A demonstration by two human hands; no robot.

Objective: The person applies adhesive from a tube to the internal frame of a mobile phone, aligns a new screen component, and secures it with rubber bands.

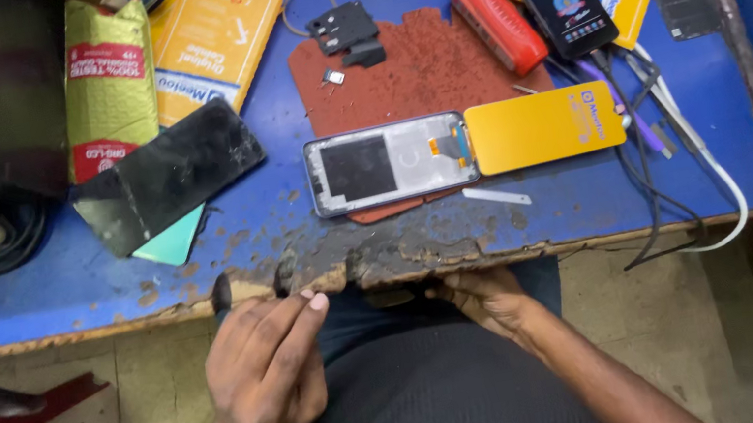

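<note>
Mostly the frame is filled by a blue table (496, 213) whose near edge is worn down to dark, crumbling wood. Across its middle lies a red mat (435, 68), and on the mat's lower edge rests an opened phone (389, 163), face down with its inner frame showing: a pale metal tray, a dark square at its left end and a small orange ribbon near its right end. Just beside it, touching its right end, sits a yellow pack (545, 127). At centre left of the frame a cracked black screen (167, 176) lies tilted over a teal card. Further up are a green pouch (106, 78), a red screwdriver (497, 17) and small black parts (345, 29).

At the bottom, the left hand (266, 367) is loosely curled at the table's edge, its fingertips pinched narrow around a small dark brush-like tool (221, 294); how firm the grip is I cannot tell. The right hand (489, 299) rests lower, fingers hooked under the edge, holding nothing visible.

Working well here probably means keeping that tool light and steady, bracing the wrist on the edge, and staying clear of the ribbon.
</note>
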